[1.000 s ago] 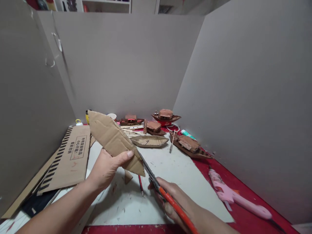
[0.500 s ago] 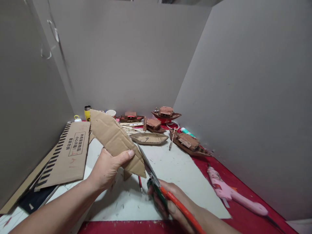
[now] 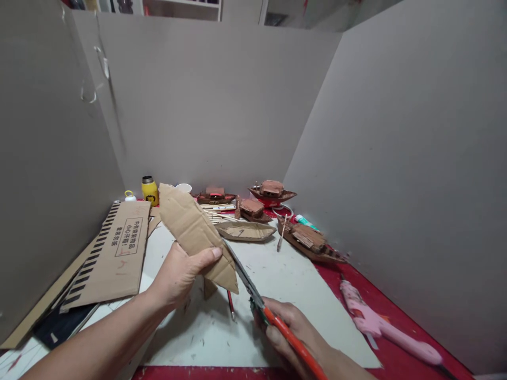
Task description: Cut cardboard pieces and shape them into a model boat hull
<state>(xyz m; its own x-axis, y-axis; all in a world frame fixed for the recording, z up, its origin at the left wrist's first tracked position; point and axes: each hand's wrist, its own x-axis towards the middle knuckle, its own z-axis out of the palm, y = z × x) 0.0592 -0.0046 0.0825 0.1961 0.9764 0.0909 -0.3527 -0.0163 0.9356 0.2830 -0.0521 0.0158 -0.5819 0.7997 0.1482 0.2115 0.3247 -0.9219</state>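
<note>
My left hand (image 3: 184, 272) grips a long piece of cardboard (image 3: 194, 229) with pointed ends, thumb on its near face and fingers behind. My right hand (image 3: 291, 327) is wrapped round the scissors (image 3: 283, 327), which have an orange handle on one side and a dark green one on the other. The blades lie along the cardboard's right edge, pointing up and away; whether they touch it I cannot tell. Beyond the blades sits a small cardboard boat hull (image 3: 246, 231). Below the cardboard a red pencil (image 3: 230, 305) lies on the white sheet (image 3: 206, 343).
Several brown model boats (image 3: 307, 237) stand at the back and right. A pink glue gun (image 3: 382, 324) lies on the red tabletop at right. Printed cardboard (image 3: 111, 264) covers the left side, with a yellow bottle (image 3: 149, 191) behind it. Grey panels enclose the table.
The view has tilted up slightly, showing shelves above the back panel. The scissor handles have come closer together. The left hand keeps its grip on the cardboard.
</note>
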